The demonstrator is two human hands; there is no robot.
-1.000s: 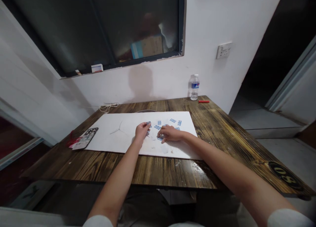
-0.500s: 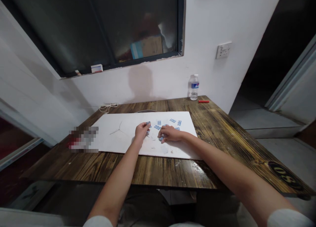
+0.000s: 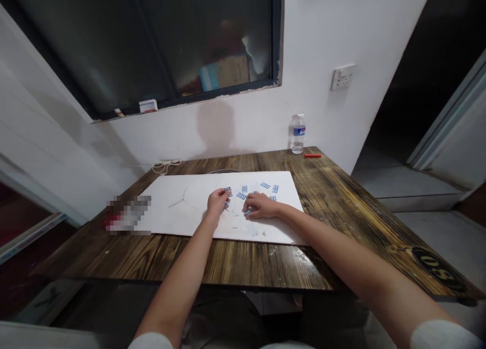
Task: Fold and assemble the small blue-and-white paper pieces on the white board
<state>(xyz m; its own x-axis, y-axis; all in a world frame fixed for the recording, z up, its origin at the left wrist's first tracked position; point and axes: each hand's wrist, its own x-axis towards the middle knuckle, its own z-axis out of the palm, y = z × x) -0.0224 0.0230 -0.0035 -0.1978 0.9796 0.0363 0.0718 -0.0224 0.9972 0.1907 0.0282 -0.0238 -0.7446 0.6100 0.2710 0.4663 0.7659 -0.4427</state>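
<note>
A white board [image 3: 197, 225] lies on the wooden table, with several small blue-and-white rectangular pieces [image 3: 265, 185] scattered over its right part. Pinched between the thumb and fingers of my left hand [image 3: 217, 201] is one small blue-edged piece [image 3: 227, 189], held just above the board. To its right, my right hand [image 3: 260, 205] rests low over the board with curled fingers. Its fingertips close on another small blue-and-white piece [image 3: 248, 212]; the hand partly hides this and some pieces behind it. Thin dark wires [image 3: 183, 199] lie on the board's left part.
A water bottle [image 3: 298, 134] and a red pen-like object [image 3: 313, 156] stand and lie at the table's back right. A coiled white cord [image 3: 166, 164] lies at the back left. A blurred-out patch [image 3: 131, 215] covers something at the board's left edge.
My right fingertips have drawn in slightly around the small piece under them. My left hand keeps its pinch in nearly the same spot.
</note>
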